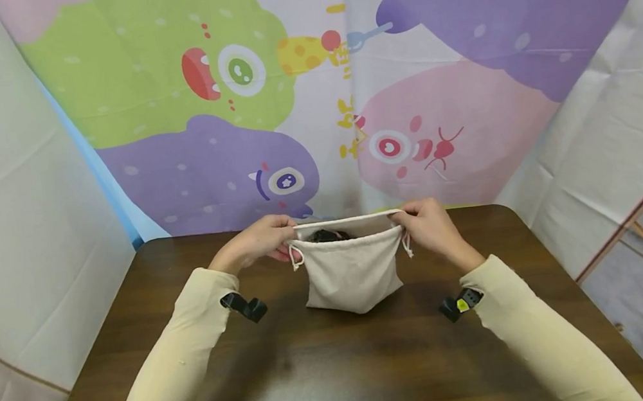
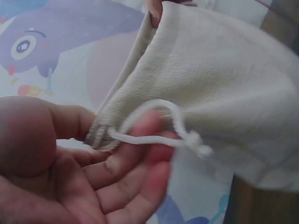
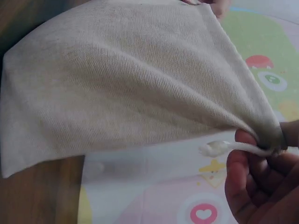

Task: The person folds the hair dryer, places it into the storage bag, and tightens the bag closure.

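Note:
A cream cloth drawstring bag (image 1: pixel 354 275) stands upright on the table with its mouth spread wide. Inside the mouth a dark object (image 1: pixel 329 235) shows, too little of it to tell its kind. My left hand (image 1: pixel 265 237) pinches the left corner of the rim between thumb and forefinger; in the left wrist view a knotted white cord (image 2: pixel 159 137) loops over the other fingers. At the opposite corner my right hand (image 1: pixel 430 225) grips the rim with curled fingers, and a white cord end (image 3: pixel 217 149) sticks out beside them.
The brown wooden table (image 1: pixel 327 381) runs up to a cartoon-printed cloth (image 1: pixel 329 161) at the back. Pale cloth panels (image 1: pixel 9 159) rise at both sides. A black camera mount (image 1: pixel 244 306) sits on each wrist.

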The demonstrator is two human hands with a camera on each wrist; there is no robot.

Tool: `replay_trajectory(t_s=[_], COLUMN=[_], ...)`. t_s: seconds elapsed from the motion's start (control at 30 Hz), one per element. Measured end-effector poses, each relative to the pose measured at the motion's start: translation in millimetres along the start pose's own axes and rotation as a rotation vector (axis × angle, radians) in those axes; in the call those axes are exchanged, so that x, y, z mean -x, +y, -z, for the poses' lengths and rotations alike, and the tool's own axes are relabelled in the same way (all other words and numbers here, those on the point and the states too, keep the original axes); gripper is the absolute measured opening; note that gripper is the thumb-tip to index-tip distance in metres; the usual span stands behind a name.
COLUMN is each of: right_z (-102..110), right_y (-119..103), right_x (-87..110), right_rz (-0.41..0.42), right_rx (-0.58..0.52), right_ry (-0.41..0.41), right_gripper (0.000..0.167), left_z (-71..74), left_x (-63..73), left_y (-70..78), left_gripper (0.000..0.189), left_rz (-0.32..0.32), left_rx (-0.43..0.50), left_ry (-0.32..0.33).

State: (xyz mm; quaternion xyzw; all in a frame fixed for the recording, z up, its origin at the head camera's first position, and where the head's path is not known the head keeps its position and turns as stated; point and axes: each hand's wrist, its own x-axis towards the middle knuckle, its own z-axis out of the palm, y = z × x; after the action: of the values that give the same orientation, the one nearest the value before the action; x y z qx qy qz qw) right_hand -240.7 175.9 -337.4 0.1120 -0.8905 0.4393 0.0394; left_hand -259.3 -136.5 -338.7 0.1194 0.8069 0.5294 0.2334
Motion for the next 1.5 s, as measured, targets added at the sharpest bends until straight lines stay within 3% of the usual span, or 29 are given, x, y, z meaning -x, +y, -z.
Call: replay_trajectory(t_s=[0.13, 0.3, 0.47, 0.6, 0.77, 0.93, 1.07, 1.23, 1.4, 1.5], right_z=[3, 3, 4, 9, 21, 34, 43, 56, 66, 65], right_y=[1, 4, 7, 8, 8, 5, 1, -4, -4, 0], right_x=[-1.5, -4.3, -5.7, -5.5, -7.5, -9.3, -9.2, -6.0, -1.2, 0.7], right_rz=[0.005, -0.047, -0.079, -0.024, 0.071, 0.129, 0.143, 0.085, 0.051, 0.039], right_rx=[-0.052, -0.247, -0.241, -0.105, 0.048, 0.105, 0.156, 0.089, 0.008, -0.150], right_ry=[-0.042, -0.106, -0.150, -0.195, -0.293, -0.371, -0.362, -0.316, -0.303, -0.279], right_gripper=[0.023, 0.027, 0.028, 0.029, 0.027, 0.021, 0.021, 0.027, 0.026, 0.029], left_z=[-2.0, -3.0, -3.4, 0.2, 11.8, 27.4, 40.6, 54.0, 54.7, 52.0], left_x=[-2.2, -3.5, -2.8, -1.9, 2.6, 8.6, 17.4, 36.8, 52.0, 57.0], left_y=[-1.1, -0.8, -1.7, -4.2, -3.9, 3.4, 8.5, 20.5, 32.6, 31.1], left_gripper=[0.012, 0.012, 0.007, 0.010, 0.017, 0.019, 0.018, 0.015, 0.017, 0.027], left_rz=[0.000, 0.004, 0.004, -0.023, -0.052, -0.099, -0.096, -0.084, -0.123, -0.162], left_rx=[0.130, 0.252, 0.267, 0.184, -0.002, -0.221, -0.323, -0.474, -0.661, -0.649], left_ry=[0.040, 0.048, 0.031, 0.003, -0.023, -0.065, -0.121, -0.139, -0.169, -0.166])
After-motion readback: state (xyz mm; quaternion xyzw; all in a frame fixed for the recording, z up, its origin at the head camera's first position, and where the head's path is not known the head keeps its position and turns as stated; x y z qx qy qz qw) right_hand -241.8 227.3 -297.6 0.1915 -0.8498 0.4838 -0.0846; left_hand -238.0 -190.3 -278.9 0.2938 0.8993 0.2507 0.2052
